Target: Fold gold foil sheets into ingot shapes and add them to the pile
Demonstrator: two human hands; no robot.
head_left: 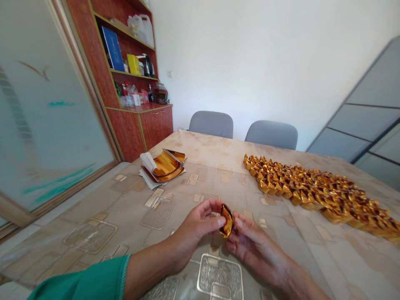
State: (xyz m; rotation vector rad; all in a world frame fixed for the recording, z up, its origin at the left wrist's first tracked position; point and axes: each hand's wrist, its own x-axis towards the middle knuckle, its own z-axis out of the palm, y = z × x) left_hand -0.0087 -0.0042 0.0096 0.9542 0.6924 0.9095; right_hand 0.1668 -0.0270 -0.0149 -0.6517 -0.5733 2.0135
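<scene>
A small folded piece of shiny gold paper (226, 221), boat-like in shape, is held above the near part of the table. My left hand (200, 227) pinches it, thumb on its front face and fingers behind. From the other side my right hand (254, 241) grips its right edge between thumb and fingers; the lower fingers curl beneath. On the right, several rows of folded gold paper pieces (300, 183) stand packed close together. A stack of loose gold paper sheets (167, 164), some with white backs showing, lies bent over on the left.
A patterned cover spreads over the table (125, 208). Two grey chairs (211, 123) (271, 134) stand at its far side by the white wall. A red-brown cabinet (156, 127) with bottles, a kettle and boxes is at the back left, next to a frosted glass door (53, 104).
</scene>
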